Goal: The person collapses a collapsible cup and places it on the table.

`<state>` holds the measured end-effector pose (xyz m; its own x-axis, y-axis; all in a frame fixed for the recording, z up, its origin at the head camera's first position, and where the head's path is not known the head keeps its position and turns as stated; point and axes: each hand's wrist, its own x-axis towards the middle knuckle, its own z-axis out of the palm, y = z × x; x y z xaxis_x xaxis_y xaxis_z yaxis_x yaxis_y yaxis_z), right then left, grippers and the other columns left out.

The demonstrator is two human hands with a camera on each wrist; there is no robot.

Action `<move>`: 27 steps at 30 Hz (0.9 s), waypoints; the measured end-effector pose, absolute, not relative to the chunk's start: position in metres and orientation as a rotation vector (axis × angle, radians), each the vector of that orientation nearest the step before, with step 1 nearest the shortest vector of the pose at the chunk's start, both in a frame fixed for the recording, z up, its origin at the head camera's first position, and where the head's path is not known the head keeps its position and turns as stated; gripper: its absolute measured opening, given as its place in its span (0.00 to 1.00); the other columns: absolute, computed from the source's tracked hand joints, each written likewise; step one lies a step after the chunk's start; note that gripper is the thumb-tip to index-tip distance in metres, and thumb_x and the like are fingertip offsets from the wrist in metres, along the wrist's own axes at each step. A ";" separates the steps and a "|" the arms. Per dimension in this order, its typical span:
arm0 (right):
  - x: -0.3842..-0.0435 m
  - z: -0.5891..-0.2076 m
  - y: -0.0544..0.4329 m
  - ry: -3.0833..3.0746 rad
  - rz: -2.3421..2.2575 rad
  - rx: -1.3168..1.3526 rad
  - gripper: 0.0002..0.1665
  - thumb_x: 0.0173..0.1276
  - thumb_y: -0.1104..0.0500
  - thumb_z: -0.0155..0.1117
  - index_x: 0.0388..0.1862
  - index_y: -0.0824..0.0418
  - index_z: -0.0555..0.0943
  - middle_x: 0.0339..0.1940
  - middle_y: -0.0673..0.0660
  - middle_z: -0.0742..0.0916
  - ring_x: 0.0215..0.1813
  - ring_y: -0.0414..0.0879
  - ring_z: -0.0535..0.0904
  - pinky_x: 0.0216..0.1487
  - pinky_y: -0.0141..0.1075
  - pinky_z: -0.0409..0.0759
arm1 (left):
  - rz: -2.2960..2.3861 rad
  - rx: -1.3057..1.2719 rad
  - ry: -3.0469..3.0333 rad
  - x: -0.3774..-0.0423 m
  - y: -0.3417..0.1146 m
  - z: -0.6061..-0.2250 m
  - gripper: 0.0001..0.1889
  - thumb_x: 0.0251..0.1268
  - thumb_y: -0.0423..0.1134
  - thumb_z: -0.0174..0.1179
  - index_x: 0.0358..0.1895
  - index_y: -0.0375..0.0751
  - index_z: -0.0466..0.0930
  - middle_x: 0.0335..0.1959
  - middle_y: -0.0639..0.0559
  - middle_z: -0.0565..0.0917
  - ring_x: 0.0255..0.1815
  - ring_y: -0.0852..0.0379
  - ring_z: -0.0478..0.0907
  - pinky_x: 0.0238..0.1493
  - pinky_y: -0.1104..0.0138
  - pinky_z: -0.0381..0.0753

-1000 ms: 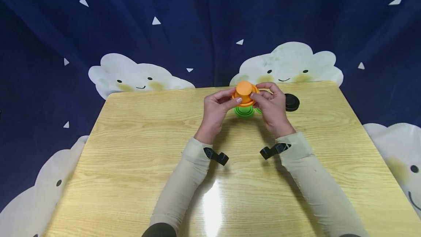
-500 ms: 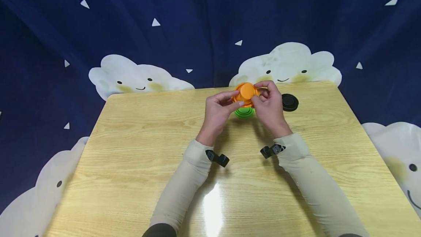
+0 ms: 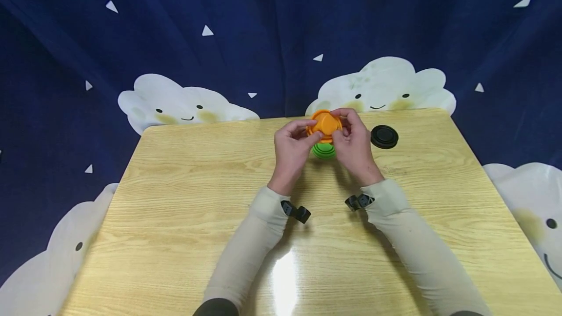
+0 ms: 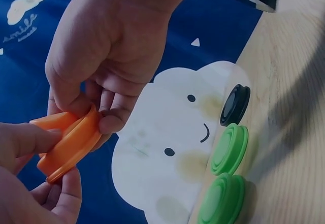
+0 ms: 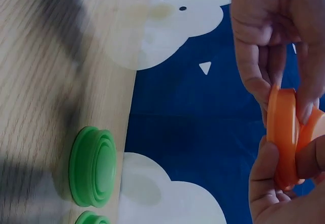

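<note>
Above the far edge of the table, both hands hold an orange collapsible cup [image 3: 327, 125] with a wide ringed rim and a narrower raised base. My left hand [image 3: 291, 150] pinches its left side, thumb on the front, and my right hand [image 3: 353, 148] pinches the right side. In the left wrist view the cup [image 4: 76, 145] is seen edge-on, with fingers on both sides of its rim. Beneath it, a green folded cup [image 3: 324, 151] lies on the table, partly covered. The right wrist view shows that flat green cup [image 5: 96, 168] as stacked rings.
A black folded cup [image 3: 384, 136] lies right of the right hand. A second green folded cup [image 4: 229, 149] stands between it and the first, hidden in the head view. The wooden table [image 3: 184, 199] ends at a dark blue cloud-patterned curtain [image 3: 197, 52].
The orange cup has tilted, and its raised part looks shorter in the head view. My right hand has moved left, closer to the left hand, which has shifted only slightly.
</note>
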<state>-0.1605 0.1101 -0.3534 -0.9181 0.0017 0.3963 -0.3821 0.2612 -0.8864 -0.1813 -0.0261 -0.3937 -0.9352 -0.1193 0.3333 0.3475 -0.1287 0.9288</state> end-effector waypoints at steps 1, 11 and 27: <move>-0.160 -0.353 0.109 -2.227 1.700 0.343 0.21 0.65 0.81 0.48 0.56 0.75 0.73 0.47 0.71 0.82 0.31 0.48 0.73 0.32 0.23 0.77 | -2.112 -0.247 -1.838 -0.181 -0.026 -0.394 0.12 0.52 0.21 0.72 0.42 0.27 0.88 0.42 0.39 0.88 0.39 0.48 0.84 0.44 0.65 0.85; -0.161 -0.356 0.107 -2.152 1.738 0.308 0.21 0.65 0.82 0.48 0.56 0.76 0.74 0.48 0.72 0.83 0.31 0.54 0.76 0.32 0.27 0.81 | -1.974 -0.367 -1.899 -0.162 -0.028 -0.371 0.11 0.60 0.20 0.65 0.47 0.24 0.86 0.49 0.34 0.85 0.39 0.48 0.85 0.41 0.65 0.86; -0.162 -0.360 0.106 -2.121 1.864 0.335 0.21 0.65 0.82 0.50 0.56 0.77 0.74 0.45 0.71 0.81 0.31 0.63 0.78 0.32 0.35 0.85 | -1.951 -0.289 -1.773 -0.189 -0.024 -0.397 0.09 0.59 0.20 0.66 0.43 0.26 0.88 0.41 0.34 0.87 0.32 0.47 0.84 0.36 0.70 0.84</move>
<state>-0.1620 0.1060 -0.3596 -0.9289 0.0201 0.3699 -0.3642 0.1322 -0.9219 -0.1890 -0.0243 -0.3970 -0.8602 -0.2089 0.4652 0.4829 -0.0409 0.8747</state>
